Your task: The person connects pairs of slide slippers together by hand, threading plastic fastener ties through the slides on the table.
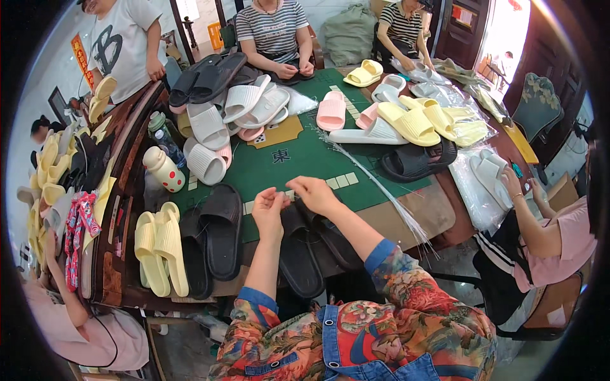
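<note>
Right at the near edge of the table, a pair of black slippers (304, 251) lies under the person's two hands, toes hanging a little over the edge. The left hand (268, 208) has its fingertips pinched narrow on something thin, too small to make out; the right hand (313, 192) hovers just beside it with fingers curled close, thumb and forefinger nearly meeting, and I cannot tell whether it grips anything. Both hands sit directly over the black pair, likely so the fine work is done where the slippers rest.

Just left of them another black pair (213, 238) and a pale yellow pair (160, 247) lie side by side along the same edge. A bundle of clear thin strips (375, 184) runs diagonally from the middle of the table toward the near right corner, within easy reach of the right hand.

Farther out, white slippers (219, 130), pink ones (332, 109) and more yellow ones (422, 120) are heaped across the green table (298, 159), with a spotted white bottle (163, 169) at the left edge. Other people sit around the far and side edges, some with plastic bags (480, 184) near the right edge.
</note>
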Motion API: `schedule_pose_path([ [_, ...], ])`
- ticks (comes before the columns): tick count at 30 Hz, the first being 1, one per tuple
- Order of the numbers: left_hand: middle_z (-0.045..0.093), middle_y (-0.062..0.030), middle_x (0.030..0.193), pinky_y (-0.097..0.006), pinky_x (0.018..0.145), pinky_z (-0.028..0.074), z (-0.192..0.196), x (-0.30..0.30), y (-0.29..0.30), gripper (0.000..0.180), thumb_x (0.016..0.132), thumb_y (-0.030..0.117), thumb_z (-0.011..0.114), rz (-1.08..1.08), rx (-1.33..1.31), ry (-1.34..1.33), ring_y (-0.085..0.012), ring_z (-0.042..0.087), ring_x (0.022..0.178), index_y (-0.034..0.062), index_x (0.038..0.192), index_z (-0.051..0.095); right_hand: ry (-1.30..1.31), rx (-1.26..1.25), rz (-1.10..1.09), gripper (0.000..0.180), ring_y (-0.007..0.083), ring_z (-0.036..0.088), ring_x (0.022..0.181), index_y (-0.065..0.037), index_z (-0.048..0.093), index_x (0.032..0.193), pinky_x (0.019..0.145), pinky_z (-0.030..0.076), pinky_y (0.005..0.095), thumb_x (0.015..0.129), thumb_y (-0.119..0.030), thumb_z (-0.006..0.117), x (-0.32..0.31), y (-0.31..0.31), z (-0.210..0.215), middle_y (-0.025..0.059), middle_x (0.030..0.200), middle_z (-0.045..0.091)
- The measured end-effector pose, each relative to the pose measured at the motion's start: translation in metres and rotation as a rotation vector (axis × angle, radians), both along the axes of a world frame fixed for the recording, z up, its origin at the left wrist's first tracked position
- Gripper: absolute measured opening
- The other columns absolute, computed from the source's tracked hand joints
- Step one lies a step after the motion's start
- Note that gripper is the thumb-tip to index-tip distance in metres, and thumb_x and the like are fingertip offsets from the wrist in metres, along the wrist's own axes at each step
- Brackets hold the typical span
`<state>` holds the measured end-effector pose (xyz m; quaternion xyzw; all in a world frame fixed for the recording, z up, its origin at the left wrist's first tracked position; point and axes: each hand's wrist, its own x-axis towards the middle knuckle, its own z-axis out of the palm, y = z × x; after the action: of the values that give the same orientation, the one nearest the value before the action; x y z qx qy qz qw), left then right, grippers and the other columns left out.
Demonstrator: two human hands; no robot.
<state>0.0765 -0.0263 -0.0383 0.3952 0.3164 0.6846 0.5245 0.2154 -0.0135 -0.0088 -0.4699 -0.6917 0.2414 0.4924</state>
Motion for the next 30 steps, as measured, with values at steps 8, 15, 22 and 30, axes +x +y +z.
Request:
schedule_pose_path([
  [8, 0.059, -0.0062, 0.084, -0.022, 0.063, 0.048, -0.009, -0.010, 0.002, 0.016, 0.080, -0.001, 0.061, 0.089, -0.028, -0.128, -0.0113, 0.057, 0.071, 0.0003, 0.093, 0.053, -0.182, -0.032, 0.302, 0.018, 0.0330, 0.059, 0.078, -0.003, 0.059, 0.091, 0.068, 0.046, 0.0396, 0.083, -0.018, 0.051, -0.016, -0.005, 0.005, 0.0162, 0.083, 0.061],
  [15, 0.061, -0.0013, 0.086, -0.017, 0.062, 0.041, -0.017, -0.005, 0.009, 0.012, 0.081, 0.007, 0.063, 0.109, 0.032, 0.132, -0.0063, 0.053, 0.070, 0.0036, 0.092, 0.060, -0.101, -0.159, 0.204, 0.016, 0.0182, 0.053, 0.063, 0.000, 0.057, 0.088, 0.060, 0.043, 0.0298, 0.085, -0.016, 0.052, -0.013, -0.006, 0.004, 0.0097, 0.070, 0.058],
  [22, 0.061, -0.0022, 0.088, -0.019, 0.065, 0.041, -0.015, -0.011, 0.010, 0.010, 0.085, 0.012, 0.058, -0.073, 0.005, 0.050, -0.0066, 0.052, 0.072, 0.0037, 0.092, 0.059, -0.079, -0.145, 0.200, 0.016, 0.0158, 0.052, 0.060, 0.000, 0.055, 0.089, 0.058, 0.043, 0.0282, 0.081, -0.014, 0.056, -0.012, -0.009, 0.004, 0.0092, 0.068, 0.056],
  [30, 0.053, -0.0012, 0.074, -0.021, 0.062, 0.041, -0.005, 0.008, 0.000, 0.007, 0.090, 0.012, 0.049, -0.047, 0.098, 0.188, -0.0071, 0.048, 0.063, 0.0044, 0.090, 0.049, 0.104, -0.204, 0.170, 0.033, 0.0198, 0.058, 0.087, 0.003, 0.043, 0.113, 0.071, 0.047, 0.0292, 0.081, 0.004, 0.045, 0.001, 0.007, -0.026, 0.0166, 0.102, 0.056],
])
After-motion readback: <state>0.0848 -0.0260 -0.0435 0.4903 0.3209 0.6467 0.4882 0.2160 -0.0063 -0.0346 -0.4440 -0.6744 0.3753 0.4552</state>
